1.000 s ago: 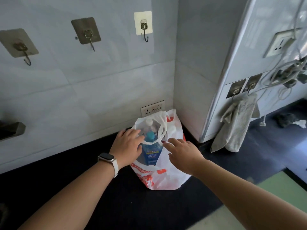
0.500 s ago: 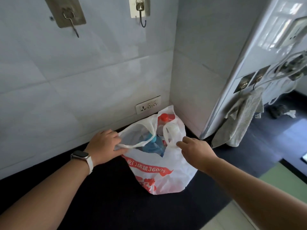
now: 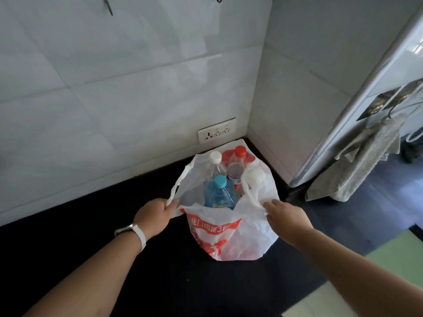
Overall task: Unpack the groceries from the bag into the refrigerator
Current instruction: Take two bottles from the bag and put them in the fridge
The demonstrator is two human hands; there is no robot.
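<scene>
White plastic bag [image 3: 247,229] on the table [image 3: 114,271]: left hand [image 3: 153,216] and right hand [image 3: 287,218] each pinch a handle. Pull toward nine and three o'clock, exposing the blue-capped bottle [image 3: 219,193].

We see a white plastic bag [image 3: 240,234] with red print standing upright on the dark counter, in the corner by the tiled wall, its mouth spread wide open. Inside it stand bottles: a blue bottle [image 3: 217,197] with a light blue cap at the front, a clear bottle [image 3: 214,165] with a white cap behind it, and a red-capped bottle [image 3: 239,156] at the back.
</scene>
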